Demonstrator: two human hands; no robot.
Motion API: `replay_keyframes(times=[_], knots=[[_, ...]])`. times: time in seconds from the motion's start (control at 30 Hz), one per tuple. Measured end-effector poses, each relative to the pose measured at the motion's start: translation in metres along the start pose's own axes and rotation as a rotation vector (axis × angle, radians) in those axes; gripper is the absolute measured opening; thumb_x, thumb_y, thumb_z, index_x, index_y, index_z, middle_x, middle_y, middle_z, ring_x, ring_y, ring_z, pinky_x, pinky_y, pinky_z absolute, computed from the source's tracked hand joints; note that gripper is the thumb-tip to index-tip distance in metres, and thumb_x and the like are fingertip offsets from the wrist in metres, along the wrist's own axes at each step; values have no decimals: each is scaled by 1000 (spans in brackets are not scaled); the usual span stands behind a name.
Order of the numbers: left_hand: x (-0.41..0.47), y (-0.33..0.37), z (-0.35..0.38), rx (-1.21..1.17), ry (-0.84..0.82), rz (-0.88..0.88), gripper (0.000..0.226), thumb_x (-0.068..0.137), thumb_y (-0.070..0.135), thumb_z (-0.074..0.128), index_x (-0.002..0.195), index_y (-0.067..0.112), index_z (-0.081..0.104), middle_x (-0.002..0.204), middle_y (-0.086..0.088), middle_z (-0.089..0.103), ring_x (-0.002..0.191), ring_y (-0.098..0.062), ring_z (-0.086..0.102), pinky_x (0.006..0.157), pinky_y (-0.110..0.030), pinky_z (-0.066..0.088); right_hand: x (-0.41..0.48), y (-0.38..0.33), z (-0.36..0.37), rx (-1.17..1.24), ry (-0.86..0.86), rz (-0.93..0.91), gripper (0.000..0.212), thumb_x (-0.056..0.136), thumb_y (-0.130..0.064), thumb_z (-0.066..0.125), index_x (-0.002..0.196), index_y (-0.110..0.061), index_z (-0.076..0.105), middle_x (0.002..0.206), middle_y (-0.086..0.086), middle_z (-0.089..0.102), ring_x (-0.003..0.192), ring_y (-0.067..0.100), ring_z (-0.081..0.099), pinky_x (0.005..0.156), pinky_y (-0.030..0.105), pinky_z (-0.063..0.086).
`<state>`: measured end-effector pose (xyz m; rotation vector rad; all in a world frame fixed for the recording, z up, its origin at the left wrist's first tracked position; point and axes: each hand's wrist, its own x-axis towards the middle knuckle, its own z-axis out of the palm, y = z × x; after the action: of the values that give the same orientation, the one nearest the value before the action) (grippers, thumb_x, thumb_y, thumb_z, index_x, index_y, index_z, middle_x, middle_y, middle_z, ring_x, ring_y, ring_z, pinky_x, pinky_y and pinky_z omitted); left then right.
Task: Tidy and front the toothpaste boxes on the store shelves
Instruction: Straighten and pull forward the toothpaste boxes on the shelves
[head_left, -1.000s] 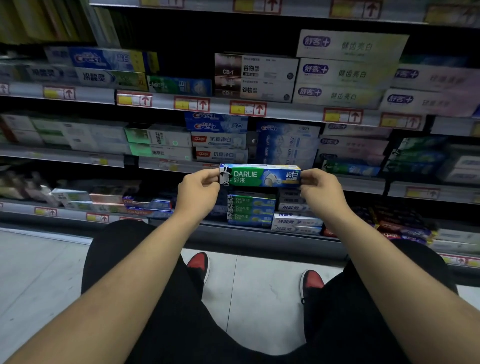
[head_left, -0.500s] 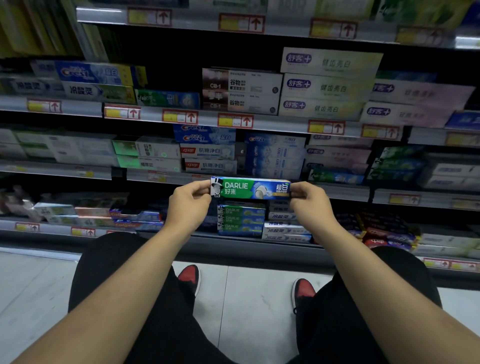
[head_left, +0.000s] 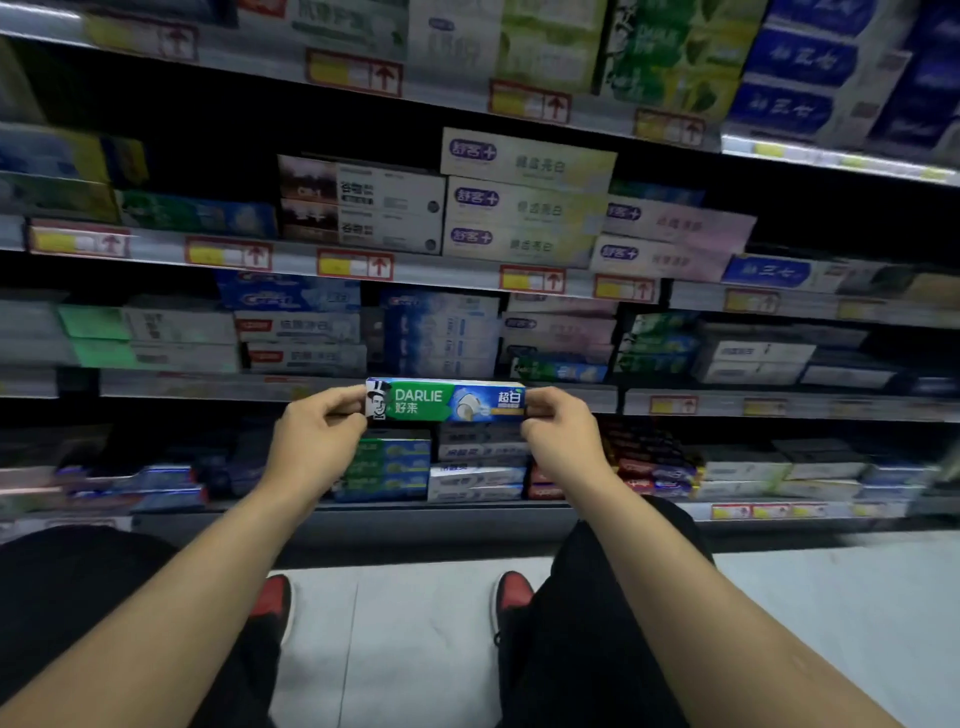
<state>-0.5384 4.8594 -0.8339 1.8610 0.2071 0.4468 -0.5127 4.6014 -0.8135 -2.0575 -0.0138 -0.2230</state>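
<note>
I hold a green and blue DARLIE toothpaste box (head_left: 445, 400) level in front of the shelves, its printed face toward me. My left hand (head_left: 317, 441) pinches its left end and my right hand (head_left: 558, 441) pinches its right end. The box hangs in the air in front of the edge of the second shelf from the bottom. Below it on the bottom shelf lies a stack of matching DARLIE boxes (head_left: 387, 467), partly hidden by my left hand.
Several shelves (head_left: 291, 267) with red and yellow price tags hold rows of toothpaste boxes, such as white and purple boxes (head_left: 524, 205) higher up. White and blue boxes (head_left: 475, 475) sit right of the DARLIE stack. My knees and red shoes (head_left: 511, 597) are over a pale tiled floor.
The view has tilted upward, so more upper shelves show. Both hands keep the same grip on the box, which stays level between them.
</note>
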Motion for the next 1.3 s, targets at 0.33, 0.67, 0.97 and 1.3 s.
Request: replay_keyframes(times=[0.33, 0.67, 0.97, 1.3], knots=[[10, -1, 18, -42, -62, 7, 40, 92, 8, 66, 122, 34, 72, 111, 7, 73, 100, -15, 69, 92, -38, 57, -2, 0, -25, -48, 0, 15, 46, 88, 12, 44, 119, -13, 66, 109, 0, 68, 102, 17, 63, 77, 22, 49], [4, -3, -5, -22, -24, -18, 38, 92, 4, 64, 121, 26, 73, 104, 10, 72, 98, -13, 69, 88, -31, 55, 0, -15, -3, -40, -24, 1, 36, 89, 1, 55, 117, -16, 68, 105, -2, 71, 94, 15, 65, 78, 30, 53], [4, -13, -63, 30, 90, -50, 38, 93, 4, 62, 123, 24, 72, 101, 13, 71, 91, -10, 69, 75, -22, 53, 3, -44, 54, -25, -99, -48, 29, 89, -5, 59, 114, -16, 71, 100, -4, 72, 95, 16, 65, 82, 30, 51], [41, -9, -131, 28, 252, -77, 32, 94, 8, 64, 121, 21, 73, 100, 6, 72, 94, -10, 66, 89, -27, 53, 31, -103, 125, 50, -189, -120, 24, 93, -6, 59, 106, -25, 65, 94, -15, 65, 88, 6, 61, 73, 28, 48]])
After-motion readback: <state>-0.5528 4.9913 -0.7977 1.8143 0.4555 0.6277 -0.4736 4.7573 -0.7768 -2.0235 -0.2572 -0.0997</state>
